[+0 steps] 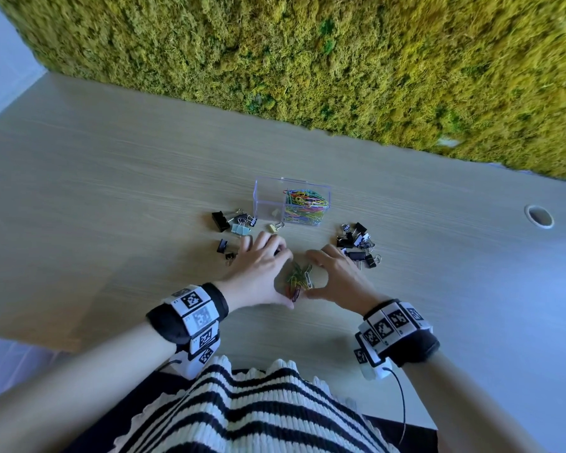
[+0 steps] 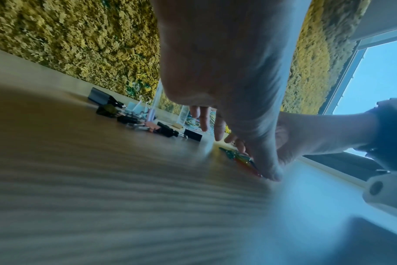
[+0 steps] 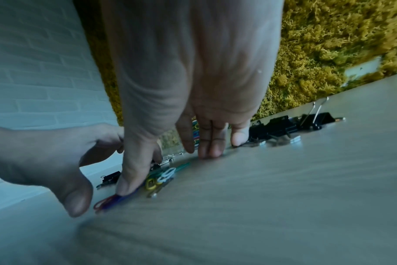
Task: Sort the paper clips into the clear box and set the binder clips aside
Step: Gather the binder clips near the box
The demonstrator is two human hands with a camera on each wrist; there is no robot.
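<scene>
Currently, left hand (image 1: 261, 269) and right hand (image 1: 337, 275), both open with fingers spread flat, corral loose paper clips (image 1: 298, 277) between them on the table (image 1: 111, 197). Next, I judge, they must scoop these into the clear box (image 1: 291, 201) beyond; binder clips (image 1: 358, 245) lie aside.

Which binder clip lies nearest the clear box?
The pale yellow binder clip, lying alone just at the clear box's near wall; the black, blue and white ones sit in clusters off to either side.
</scene>
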